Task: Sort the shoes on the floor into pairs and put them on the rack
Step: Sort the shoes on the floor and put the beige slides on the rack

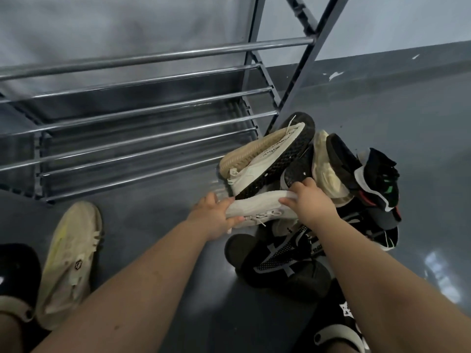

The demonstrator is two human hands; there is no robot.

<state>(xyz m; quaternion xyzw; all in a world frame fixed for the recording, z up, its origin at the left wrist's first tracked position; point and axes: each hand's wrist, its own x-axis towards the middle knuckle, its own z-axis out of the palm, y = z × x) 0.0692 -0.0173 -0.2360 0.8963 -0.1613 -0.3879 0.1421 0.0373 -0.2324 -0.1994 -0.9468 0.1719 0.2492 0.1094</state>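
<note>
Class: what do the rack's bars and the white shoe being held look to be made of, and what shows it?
Rack bars: probably metal, smooth and grey, with long bright glints. White shoe, held by the left hand and right hand: seemingly knit fabric, matte with fine texture, and laced.

I hold a white shoe (257, 207) with both hands: my left hand (216, 215) grips one end and my right hand (311, 200) curls over the other end, right on top of the pile of shoes (318, 200) on the gray floor (158, 225). The pile has black shoes and cream shoes all mixed up, and it sits just beside the right foot of the metal rack (142, 115), whose bars have no shoes on them. One pale yellow shoe (71, 261) lies alone on the floor near my left arm, well apart from the pile.
</note>
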